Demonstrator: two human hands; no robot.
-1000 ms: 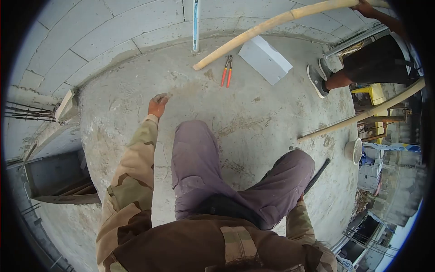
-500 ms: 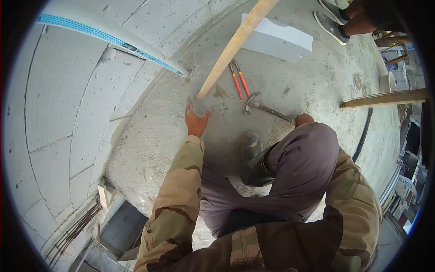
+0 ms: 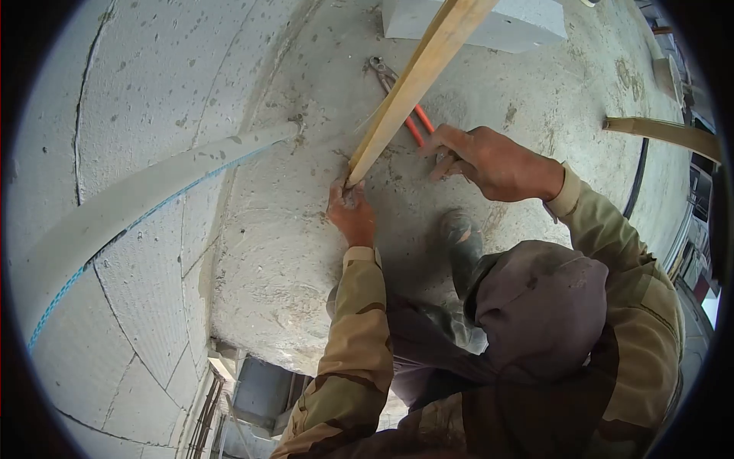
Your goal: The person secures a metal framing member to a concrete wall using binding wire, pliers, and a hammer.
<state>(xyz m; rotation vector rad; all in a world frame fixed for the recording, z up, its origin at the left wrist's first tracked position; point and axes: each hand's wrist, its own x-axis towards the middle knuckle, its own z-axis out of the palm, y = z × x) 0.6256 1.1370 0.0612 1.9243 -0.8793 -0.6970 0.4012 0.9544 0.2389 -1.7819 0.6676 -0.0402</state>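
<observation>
My left hand (image 3: 352,216) is closed around the foot of a slanting wooden post (image 3: 413,90), with the fingertips at its lower end close to the concrete floor. To the right, my right hand (image 3: 501,162) is held over the floor with its fingers bent and slightly blurred. A small grey part shows between those fingers, but I cannot tell what it is. Just behind the fingertips lie pincers (image 3: 423,122) with orange-red handles, their metal jaws pointing away from me. The post partly covers them. The hammer is hidden from view.
A pale block wall (image 3: 145,252) and a white pipe (image 3: 153,170) run along the left. A white block (image 3: 505,27) lies at the back. On the right are a wooden beam (image 3: 657,134) and a black hose (image 3: 636,180). My boot (image 3: 461,237) is below my right hand.
My left hand has gone from spread beside the post to closed at its foot. My right hand has moved from the hammer handle forward towards the pincers. The view has shifted.
</observation>
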